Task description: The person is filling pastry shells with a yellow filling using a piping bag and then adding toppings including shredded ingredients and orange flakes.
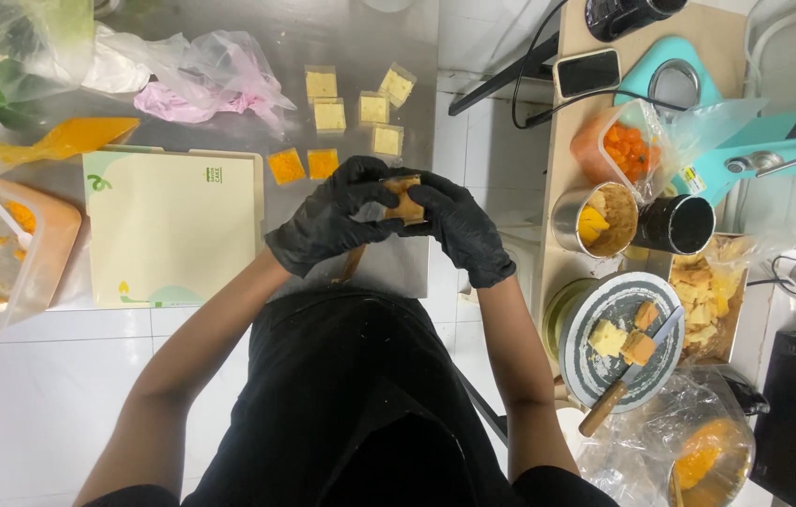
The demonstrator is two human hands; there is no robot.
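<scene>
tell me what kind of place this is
Probably a small kitchen or home bakery workspace. Gloved hands hold a cake piece over a steel table with wrapped cake squares; a turntable bears cake and a knife.

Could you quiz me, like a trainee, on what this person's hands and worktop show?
1. True or false: both hands wear black gloves.
2. What do the left hand and right hand hold between them?
A. a knife
B. a small cake piece
C. a phone
3. Where does the wooden-handled knife lie?

Key
1. True.
2. B: the small cake piece is pinched between both hands above the steel table.
3. The knife lies across the round grey turntable at the person's right, its handle jutting over the rim, beside three cake cubes.
</scene>
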